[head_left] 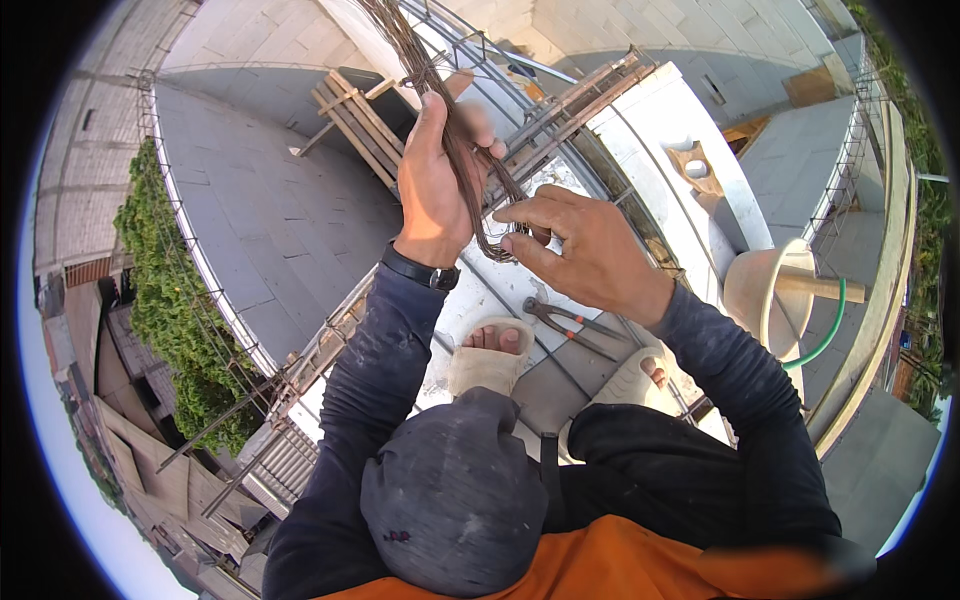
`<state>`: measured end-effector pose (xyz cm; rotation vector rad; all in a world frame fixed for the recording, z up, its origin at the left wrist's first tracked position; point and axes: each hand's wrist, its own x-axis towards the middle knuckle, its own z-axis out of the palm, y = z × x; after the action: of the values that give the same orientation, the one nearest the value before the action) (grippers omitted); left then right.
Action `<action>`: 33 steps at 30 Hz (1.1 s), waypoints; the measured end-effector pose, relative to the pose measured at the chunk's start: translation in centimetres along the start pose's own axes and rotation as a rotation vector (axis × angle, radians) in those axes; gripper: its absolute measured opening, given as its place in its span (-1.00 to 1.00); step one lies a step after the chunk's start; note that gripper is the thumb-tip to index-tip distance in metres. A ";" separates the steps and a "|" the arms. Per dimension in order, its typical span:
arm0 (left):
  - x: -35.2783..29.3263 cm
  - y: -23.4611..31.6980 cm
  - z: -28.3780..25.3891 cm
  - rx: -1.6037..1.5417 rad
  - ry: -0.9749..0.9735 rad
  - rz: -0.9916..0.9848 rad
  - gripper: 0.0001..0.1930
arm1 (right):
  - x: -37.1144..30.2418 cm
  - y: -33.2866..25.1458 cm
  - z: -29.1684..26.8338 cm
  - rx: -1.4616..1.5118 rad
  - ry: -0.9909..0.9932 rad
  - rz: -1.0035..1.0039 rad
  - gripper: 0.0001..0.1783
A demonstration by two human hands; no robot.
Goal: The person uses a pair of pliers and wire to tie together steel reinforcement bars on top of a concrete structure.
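Observation:
My left hand [431,195], with a dark watch at its wrist, is wrapped round a long bundle of thin rusty tie wire [465,172]. The bundle runs from the top of the view down across the palm, and its lower end bends back in a loop. At that looped end, my right hand [592,245] is curled, with thumb and forefinger on the wires. Below the hands, pincers [566,322] with orange marks on their handles lie beside my sandalled foot [492,352]. The far fingers of my right hand are partly hidden.
Steel reinforcing bars [590,165] run along the pale wall top under me. A whitish bucket [757,290] with a green hose [835,325] stands at the right. Wooden planks [362,130] lean lower at the left. Deep drops between block walls lie on both sides.

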<state>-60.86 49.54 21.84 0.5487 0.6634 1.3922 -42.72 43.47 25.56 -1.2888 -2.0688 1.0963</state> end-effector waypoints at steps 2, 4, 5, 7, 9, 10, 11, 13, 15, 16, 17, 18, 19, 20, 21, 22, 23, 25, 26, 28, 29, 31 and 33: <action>0.1 -0.1 0.2 -0.026 -0.031 0.014 -0.39 | 0.2 0.5 0.7 0.082 0.096 -0.006 -0.71; 0.2 -0.1 0.5 -0.048 -0.053 0.014 -0.35 | 0.3 -0.2 0.3 0.065 0.063 0.083 -0.72; 0.1 -0.1 0.6 -0.057 -0.059 0.008 -0.34 | 0.4 -0.7 0.1 0.058 0.045 0.127 -0.72; 0.0 0.2 0.7 -0.062 -0.073 -0.005 -0.30 | 0.7 -1.6 -0.4 0.030 0.004 0.229 -0.75; -0.2 0.6 0.9 -0.032 -0.091 -0.016 -0.29 | 1.0 -1.5 -0.1 0.039 0.031 0.204 -0.77; -0.3 0.7 1.0 -0.020 -0.099 -0.024 -0.29 | 1.0 -0.8 0.5 0.062 0.076 0.130 -0.78; -0.3 0.6 1.2 -0.019 -0.115 -0.013 -0.28 | 0.9 -0.4 0.7 0.084 0.122 0.056 -0.79; -0.3 0.5 1.1 -0.017 -0.128 -0.011 -0.29 | 1.0 -0.1 0.5 0.133 0.070 0.085 -0.82; -0.2 0.6 0.9 0.008 -0.114 0.002 -0.30 | 1.0 -0.1 0.3 0.233 0.051 0.119 -0.85; -0.2 0.6 0.8 0.032 -0.092 0.013 -0.30 | 0.8 0.0 0.4 0.309 0.056 0.141 -0.88; -0.2 0.5 0.8 0.056 -0.071 0.024 -0.31 | 0.6 0.1 0.5 0.386 0.062 0.163 -0.90; -0.1 0.4 0.7 0.058 -0.046 0.025 -0.34 | 0.4 -0.1 0.3 0.373 0.081 0.119 -0.91; 0.0 0.3 0.7 0.061 -0.020 0.025 -0.38 | 0.3 -0.5 -0.1 0.362 0.100 0.076 -0.92; 0.2 0.2 0.5 0.063 0.005 0.025 -0.41 | 0.1 -0.8 -0.2 0.350 0.120 0.033 -0.92; 0.5 0.1 0.1 0.039 0.045 0.025 -0.42 | -0.1 -0.9 0.1 0.344 0.144 -0.041 -0.91; 1.0 -0.2 -0.5 0.009 0.080 0.021 -0.44 | -0.3 -1.0 0.3 0.331 0.171 -0.112 -0.89; 1.5 -0.1 -1.5 -0.013 0.120 0.022 -0.45 | -0.3 -1.2 0.6 0.326 0.195 -0.188 -0.88; 2.2 0.6 -3.2 -0.053 0.177 0.038 -0.47 | -0.5 -1.5 0.0 0.347 0.189 -0.235 -0.87; 2.3 1.0 -3.6 -0.073 0.211 0.037 -0.48 | -0.7 -1.6 -0.5 0.357 0.185 -0.258 -0.87; 2.2 1.4 -3.8 -0.112 0.227 0.029 -0.49 | -0.8 -1.8 -2.0 0.373 0.119 -0.237 -0.89; 2.2 1.7 -3.6 -0.131 0.236 0.026 -0.49 | -0.8 -1.9 -2.3 0.381 0.086 -0.227 -0.90; 1.7 2.0 -2.2 -0.079 0.263 0.048 -0.50 | -0.8 -1.7 -1.6 0.583 0.072 -0.197 -0.93; 1.6 2.5 -0.7 -0.057 0.246 0.076 -0.49 | -0.7 -1.7 -1.9 0.815 0.047 -0.073 -0.92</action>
<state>-63.06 51.34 22.91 0.3631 0.8037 1.5610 -41.93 43.15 28.08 -0.7998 -1.3565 1.6105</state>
